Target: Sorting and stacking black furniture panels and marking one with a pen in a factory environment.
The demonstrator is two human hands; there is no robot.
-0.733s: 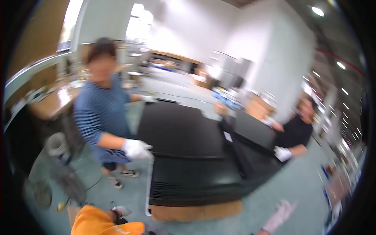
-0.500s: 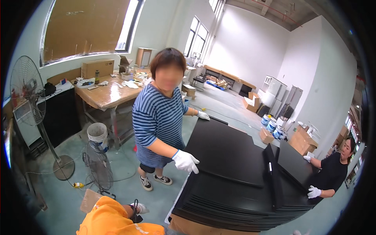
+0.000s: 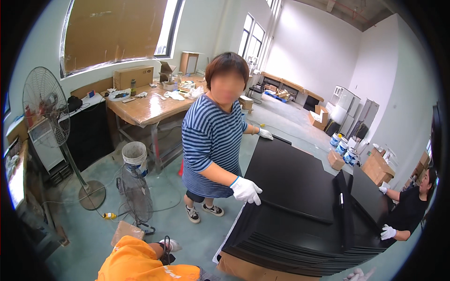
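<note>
1. The wearer's left hand (image 3: 172,245), in a pale glove, lies at the lower left of the frame, just beyond the orange sleeve (image 3: 126,260). A dark cord loop (image 3: 165,243) stands in front of it; how far its fingers are open, and whether it has hold of anything, I cannot tell.
2. The wearer's right hand (image 3: 359,275), in a greyish glove, is cut by the lower edge, right of centre. Some fingers show, but its opening and any hold cannot be told. The nearest thing is the stack of black panels (image 3: 300,249).
3. That stack fills the lower right of the frame, above a brown cardboard base (image 3: 260,270).
4. A broad black panel (image 3: 286,180) lies on top. A co-worker in a striped shirt (image 3: 206,131) stands at its left, the near gloved hand (image 3: 246,190) at its lower left corner and the far gloved hand (image 3: 266,134) by its upper end.
5. To its right lies a narrow black strip (image 3: 345,213) with a small white label (image 3: 341,198).
6. At the right rim, a co-worker in black (image 3: 408,208) has both white-gloved hands (image 3: 388,232) at the edge of a tilted dark panel (image 3: 368,192).
</note>
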